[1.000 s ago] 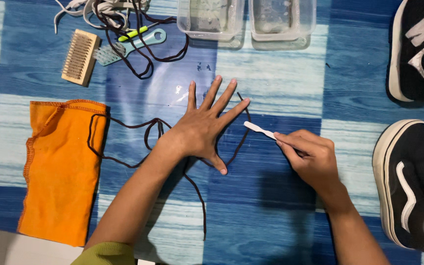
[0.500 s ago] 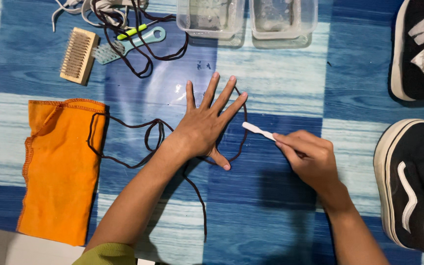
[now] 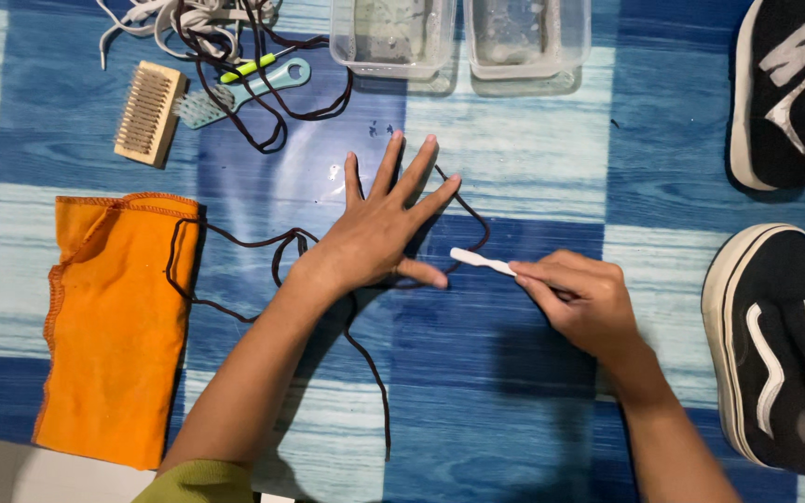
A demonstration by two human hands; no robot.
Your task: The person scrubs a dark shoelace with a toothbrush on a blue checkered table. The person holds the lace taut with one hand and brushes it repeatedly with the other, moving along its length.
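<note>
From the head camera, the left hand (image 3: 379, 233) lies flat with its fingers spread, its grip open, pressing a dark shoelace (image 3: 277, 247) down onto the blue-and-white checked mat (image 3: 514, 391). The lace loops out past the fingertips, curls back under the palm, trails left over the edge of an orange cloth (image 3: 114, 326) and runs down toward the near edge of the mat.

The right hand (image 3: 584, 298) has its grip closed around a small white brush (image 3: 482, 262) (only the pale tip shows beyond the fingers), and that tip sits just beside the left thumb, touching or nearly touching the lace.

At the far edge stand two clear plastic tubs (image 3: 463, 42) side by side. To their left lies a tangle of white and dark laces (image 3: 197, 23) over a pale green brush (image 3: 244, 88), with a wooden scrub brush (image 3: 149, 114) just beside it. Black sneakers with white soles (image 3: 775, 345) sit at the right.
</note>
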